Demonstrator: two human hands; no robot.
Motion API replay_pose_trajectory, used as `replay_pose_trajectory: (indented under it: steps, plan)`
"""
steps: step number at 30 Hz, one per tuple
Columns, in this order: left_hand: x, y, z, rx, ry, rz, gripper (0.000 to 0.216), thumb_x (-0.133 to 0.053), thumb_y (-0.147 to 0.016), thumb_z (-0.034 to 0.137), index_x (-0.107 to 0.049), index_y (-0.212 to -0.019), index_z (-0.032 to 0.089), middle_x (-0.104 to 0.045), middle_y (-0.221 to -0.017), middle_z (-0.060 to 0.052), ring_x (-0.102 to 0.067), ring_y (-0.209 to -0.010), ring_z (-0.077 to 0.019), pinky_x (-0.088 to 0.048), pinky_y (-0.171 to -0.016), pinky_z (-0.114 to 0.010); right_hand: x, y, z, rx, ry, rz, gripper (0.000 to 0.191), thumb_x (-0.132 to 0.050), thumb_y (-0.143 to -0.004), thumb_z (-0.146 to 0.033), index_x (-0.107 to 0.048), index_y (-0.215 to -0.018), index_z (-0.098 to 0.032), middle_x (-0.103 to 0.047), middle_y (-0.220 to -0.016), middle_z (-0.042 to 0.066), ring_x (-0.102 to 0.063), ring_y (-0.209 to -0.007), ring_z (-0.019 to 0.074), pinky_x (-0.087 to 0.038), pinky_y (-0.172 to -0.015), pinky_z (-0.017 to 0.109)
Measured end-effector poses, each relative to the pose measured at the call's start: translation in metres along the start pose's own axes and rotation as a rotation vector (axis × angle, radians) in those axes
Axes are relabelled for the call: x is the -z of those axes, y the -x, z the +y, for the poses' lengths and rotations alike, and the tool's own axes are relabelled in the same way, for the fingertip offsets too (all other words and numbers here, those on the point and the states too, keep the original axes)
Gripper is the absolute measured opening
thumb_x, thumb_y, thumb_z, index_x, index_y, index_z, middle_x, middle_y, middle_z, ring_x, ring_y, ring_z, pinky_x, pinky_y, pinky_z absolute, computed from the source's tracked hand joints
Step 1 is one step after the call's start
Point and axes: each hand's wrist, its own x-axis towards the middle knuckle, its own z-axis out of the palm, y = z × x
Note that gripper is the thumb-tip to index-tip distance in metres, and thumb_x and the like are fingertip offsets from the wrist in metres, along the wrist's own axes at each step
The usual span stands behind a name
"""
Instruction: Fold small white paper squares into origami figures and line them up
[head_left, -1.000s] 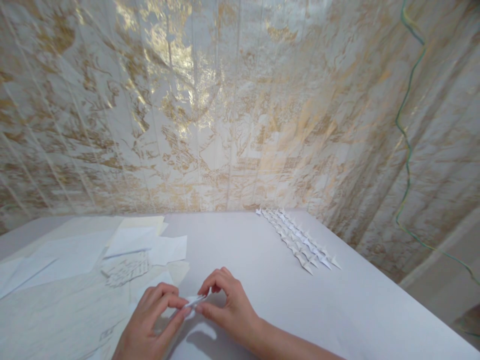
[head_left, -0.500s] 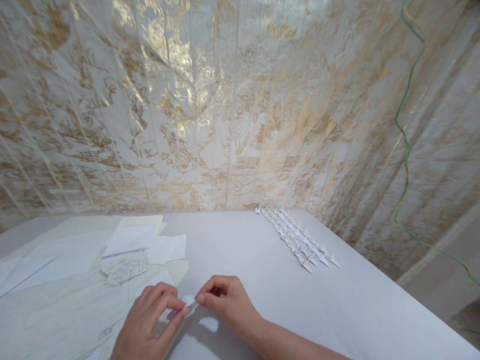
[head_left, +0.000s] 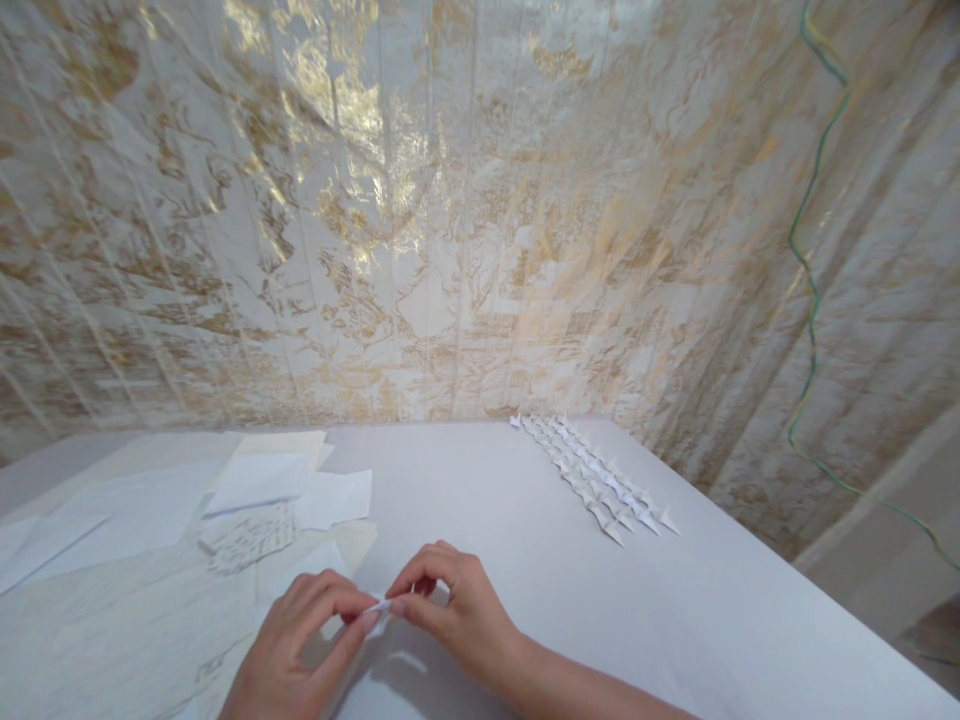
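Observation:
Between my two hands is a small folded piece of white paper (head_left: pixel 380 619), held just above the table near the front. My left hand (head_left: pixel 307 635) pinches its left side between thumb and fingers. On the right side, the thumb and forefinger of my right hand (head_left: pixel 455 610) are closed on it too. My fingertips cover much of the paper, so its exact folded shape is hard to make out. Several small folded paper figures (head_left: pixel 600 480), like origami cranes, stand in slanting rows at the back right of the table.
Loose paper sheets (head_left: pixel 135 510) overlap across the left of the white table (head_left: pixel 450 480). A crumpled written sheet (head_left: pixel 251 535) lies among them. Behind the table hangs a gold-patterned covering (head_left: pixel 420 250). A green cord (head_left: pixel 814 320) runs down at the right, past the table's edge.
My fingertips have drawn closer together on the folded paper, and its angle has changed. My right hand has shifted slightly left. The sheets and paper figures stay put.

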Motion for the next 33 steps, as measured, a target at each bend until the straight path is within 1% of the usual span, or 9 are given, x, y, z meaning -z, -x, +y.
replay_pose_trajectory:
  steps: [3, 7, 11, 17, 23, 25, 28, 31, 33]
  plan:
    - [-0.001, -0.001, 0.003, 0.053, 0.057, -0.016, 0.026, -0.062, -0.09, 0.054, -0.071, -0.079, 0.032, -0.069, -0.081, 0.004, -0.065, -0.087, -0.0204, -0.051, -0.082, -0.029, 0.001, 0.0, -0.001, 0.095, 0.053, -0.008, 0.022, -0.075, -0.087, -0.039, -0.078, -0.079, -0.019, -0.069, -0.071, 0.002, -0.059, -0.073, 0.0161, -0.044, -0.073, 0.027]
    - [-0.001, -0.002, 0.006, 0.132, 0.095, -0.022, 0.027, -0.064, -0.087, 0.055, -0.072, -0.077, 0.032, -0.071, -0.083, 0.003, -0.067, -0.089, -0.0205, -0.052, -0.084, -0.028, 0.001, 0.0, -0.001, 0.119, 0.078, 0.0, 0.01, -0.077, -0.086, -0.021, -0.076, -0.076, -0.019, -0.069, -0.069, 0.0, -0.06, -0.072, 0.0149, -0.044, -0.072, 0.024]
    - [-0.001, -0.001, 0.008, 0.202, 0.121, -0.019, 0.029, -0.063, -0.086, 0.056, -0.074, -0.077, 0.031, -0.072, -0.086, 0.002, -0.068, -0.091, -0.0205, -0.052, -0.085, -0.026, 0.003, -0.002, -0.003, 0.163, 0.176, -0.002, 0.012, -0.076, -0.084, -0.009, -0.073, -0.077, -0.018, -0.069, -0.07, -0.001, -0.059, -0.072, 0.0142, -0.043, -0.073, 0.024]
    - [-0.002, -0.003, 0.012, 0.289, 0.171, -0.055, 0.036, -0.061, -0.084, 0.062, -0.075, -0.076, 0.029, -0.074, -0.084, 0.002, -0.07, -0.086, -0.0216, -0.054, -0.081, -0.026, 0.005, -0.002, -0.008, 0.21, 0.323, -0.077, 0.013, -0.069, -0.091, -0.014, -0.065, -0.08, -0.02, -0.068, -0.079, 0.0, -0.058, -0.079, 0.0162, -0.042, -0.077, 0.026]
    - [0.001, -0.004, 0.018, 0.227, 0.142, -0.024, 0.041, -0.059, -0.085, 0.065, -0.073, -0.071, 0.028, -0.072, -0.08, 0.0, -0.068, -0.085, -0.0237, -0.054, -0.083, -0.032, 0.013, -0.006, -0.011, 0.283, 0.381, -0.129, 0.017, -0.061, -0.097, -0.025, -0.06, -0.081, -0.021, -0.066, -0.08, 0.002, -0.055, -0.08, 0.0182, -0.04, -0.08, 0.031]
    - [0.003, -0.004, 0.017, 0.256, 0.146, -0.001, 0.043, -0.059, -0.084, 0.067, -0.072, -0.073, 0.028, -0.071, -0.079, 0.0, -0.068, -0.082, -0.0235, -0.055, -0.08, -0.031, 0.02, -0.011, -0.011, 0.231, 0.347, -0.044, 0.018, -0.058, -0.098, -0.024, -0.061, -0.081, -0.021, -0.065, -0.08, 0.002, -0.054, -0.08, 0.0179, -0.04, -0.079, 0.03]
    - [0.005, -0.005, 0.014, 0.375, 0.196, 0.072, 0.048, -0.06, -0.08, 0.073, -0.07, -0.078, 0.026, -0.07, -0.075, 0.001, -0.068, -0.076, -0.0226, -0.056, -0.068, -0.029, 0.025, -0.016, -0.01, 0.058, 0.281, 0.12, 0.019, -0.06, -0.097, -0.022, -0.061, -0.078, -0.02, -0.063, -0.078, 0.001, -0.052, -0.078, 0.0169, -0.04, -0.082, 0.031]
    - [0.003, -0.004, 0.013, 0.428, 0.257, 0.131, 0.051, -0.06, -0.079, 0.075, -0.067, -0.081, 0.025, -0.068, -0.073, 0.002, -0.068, -0.074, -0.022, -0.055, -0.061, -0.026, 0.012, -0.011, -0.01, -0.125, 0.141, -0.029, 0.014, -0.072, -0.088, -0.025, -0.067, -0.075, -0.02, -0.062, -0.074, 0.0, -0.053, -0.074, 0.0158, -0.042, -0.075, 0.028]
    - [-0.001, -0.002, 0.013, 0.385, 0.263, 0.133, 0.048, -0.058, -0.082, 0.073, -0.065, -0.084, 0.025, -0.068, -0.075, 0.002, -0.068, -0.076, -0.022, -0.056, -0.066, -0.027, -0.002, -0.005, -0.012, -0.252, 0.001, -0.062, 0.015, -0.082, -0.076, -0.025, -0.069, -0.073, -0.019, -0.061, -0.071, -0.002, -0.052, -0.068, 0.0138, -0.041, -0.066, 0.025]
